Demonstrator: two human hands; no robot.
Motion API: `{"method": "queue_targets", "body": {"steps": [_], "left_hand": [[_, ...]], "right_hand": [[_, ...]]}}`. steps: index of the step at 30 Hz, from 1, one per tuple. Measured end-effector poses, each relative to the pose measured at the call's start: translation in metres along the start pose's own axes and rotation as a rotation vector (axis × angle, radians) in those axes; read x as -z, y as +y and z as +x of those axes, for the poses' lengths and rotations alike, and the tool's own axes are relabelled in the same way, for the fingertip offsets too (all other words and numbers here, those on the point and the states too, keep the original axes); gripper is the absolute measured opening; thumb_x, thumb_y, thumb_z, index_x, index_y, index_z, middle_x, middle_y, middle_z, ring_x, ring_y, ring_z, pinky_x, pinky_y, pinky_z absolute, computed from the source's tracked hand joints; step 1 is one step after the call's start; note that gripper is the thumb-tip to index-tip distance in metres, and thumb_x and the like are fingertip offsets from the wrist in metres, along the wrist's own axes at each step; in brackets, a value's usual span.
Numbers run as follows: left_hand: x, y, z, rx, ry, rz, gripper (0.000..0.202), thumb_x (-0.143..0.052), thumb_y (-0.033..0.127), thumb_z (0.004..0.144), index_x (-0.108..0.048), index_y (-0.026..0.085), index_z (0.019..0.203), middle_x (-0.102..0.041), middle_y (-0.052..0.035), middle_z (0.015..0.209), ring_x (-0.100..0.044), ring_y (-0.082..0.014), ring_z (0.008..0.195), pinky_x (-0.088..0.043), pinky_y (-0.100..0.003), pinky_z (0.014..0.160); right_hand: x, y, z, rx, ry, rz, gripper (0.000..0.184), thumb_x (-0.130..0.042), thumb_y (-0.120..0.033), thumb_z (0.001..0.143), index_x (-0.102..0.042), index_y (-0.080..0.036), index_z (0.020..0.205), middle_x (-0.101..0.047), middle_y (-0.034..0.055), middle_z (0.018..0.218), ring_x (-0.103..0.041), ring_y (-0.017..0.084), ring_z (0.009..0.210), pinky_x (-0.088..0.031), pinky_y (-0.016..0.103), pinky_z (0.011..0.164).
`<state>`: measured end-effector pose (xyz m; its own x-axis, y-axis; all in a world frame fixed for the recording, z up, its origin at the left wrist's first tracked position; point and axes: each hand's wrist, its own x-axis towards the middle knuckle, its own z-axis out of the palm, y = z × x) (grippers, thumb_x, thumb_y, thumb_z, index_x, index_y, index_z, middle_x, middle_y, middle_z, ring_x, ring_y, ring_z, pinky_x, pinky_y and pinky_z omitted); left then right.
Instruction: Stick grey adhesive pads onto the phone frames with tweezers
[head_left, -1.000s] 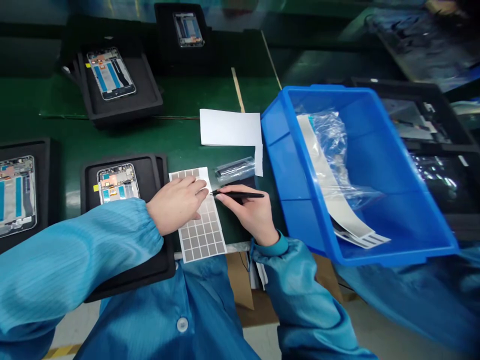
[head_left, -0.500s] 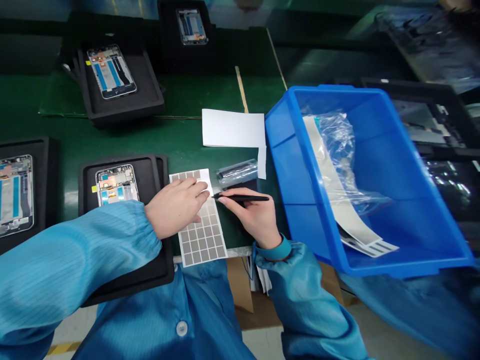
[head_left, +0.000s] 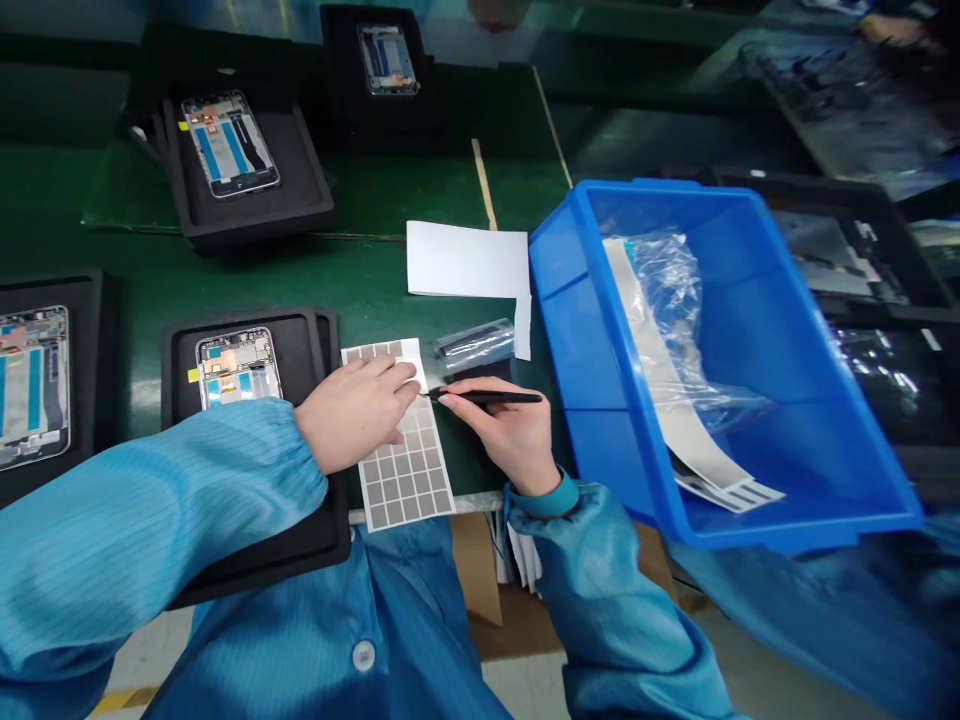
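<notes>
Little is changing: the left hand, slightly spread, is resting on the sheet; the right hand is pinching a black tool, keeping work at the sheet's edge.

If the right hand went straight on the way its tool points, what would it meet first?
Probably the left hand, on the gridded sheet just ahead of the black tool. Depth is unclear: the tool's tip may touch the sheet first.

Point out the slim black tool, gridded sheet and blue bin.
Slim black tool [head_left: 513, 397]: head view, on its shaft.
Gridded sheet [head_left: 406, 482]: head view, on its lower part.
Blue bin [head_left: 586, 345]: head view, on its outer side wall.
</notes>
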<state>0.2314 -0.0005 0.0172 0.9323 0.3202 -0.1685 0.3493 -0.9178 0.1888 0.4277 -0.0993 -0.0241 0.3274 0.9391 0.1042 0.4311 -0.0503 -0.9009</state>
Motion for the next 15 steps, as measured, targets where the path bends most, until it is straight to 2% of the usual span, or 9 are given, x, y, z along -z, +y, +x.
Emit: {"method": "queue_targets", "body": {"steps": [3,7,9,12,15], "left_hand": [[0.003,-0.004,-0.001,-0.001,-0.003,-0.071,0.057,-0.079,0.036,0.081,-0.057,0.011,0.128,-0.058,-0.0152,0.135,-0.054,-0.0325,0.124,-0.046,-0.043,0.1],[0.02,-0.011,-0.009,0.026,0.057,-0.36,0.057,-0.078,0.041,0.082,-0.058,0.017,0.129,-0.062,-0.0112,0.129,-0.056,-0.0276,0.122,-0.046,-0.04,0.1],[0.031,-0.013,-0.017,0.057,0.107,-0.526,0.041,-0.074,0.042,0.085,-0.065,0.02,0.119,-0.067,-0.0068,0.12,-0.06,-0.0239,0.115,-0.047,-0.037,0.097],[0.042,-0.013,-0.031,0.071,0.169,-0.748,0.01,-0.068,0.029,0.089,-0.072,0.021,0.093,-0.072,-0.0014,0.099,-0.065,-0.0173,0.096,-0.048,-0.031,0.088],[0.044,-0.015,-0.047,0.101,0.225,-0.842,0.01,-0.064,0.019,0.088,-0.071,0.02,0.081,-0.072,0.0007,0.088,-0.066,-0.0142,0.085,-0.048,-0.028,0.081]], "right_hand": [[0.004,-0.005,-0.005,-0.003,0.04,0.032,0.01,-0.083,-0.032,0.078,-0.079,-0.024,0.083,-0.08,0.0028,0.084,-0.075,0.021,0.079,-0.062,0.036,0.076],[0.009,-0.023,-0.013,0.021,0.082,0.106,0.011,-0.084,-0.031,0.076,-0.079,-0.025,0.083,-0.08,0.0035,0.084,-0.075,0.023,0.078,-0.063,0.037,0.074],[0.007,-0.036,-0.016,0.038,0.075,0.157,0.011,-0.085,-0.031,0.075,-0.079,-0.025,0.082,-0.079,0.0034,0.083,-0.075,0.023,0.077,-0.063,0.037,0.072],[-0.001,-0.055,-0.02,0.066,0.039,0.229,0.01,-0.085,-0.029,0.074,-0.078,-0.026,0.08,-0.079,0.0023,0.079,-0.075,0.022,0.074,-0.063,0.035,0.069],[-0.013,-0.067,-0.024,0.076,0.043,0.247,0.011,-0.086,-0.028,0.074,-0.078,-0.026,0.083,-0.079,0.0022,0.08,-0.076,0.021,0.075,-0.063,0.035,0.07]]}}
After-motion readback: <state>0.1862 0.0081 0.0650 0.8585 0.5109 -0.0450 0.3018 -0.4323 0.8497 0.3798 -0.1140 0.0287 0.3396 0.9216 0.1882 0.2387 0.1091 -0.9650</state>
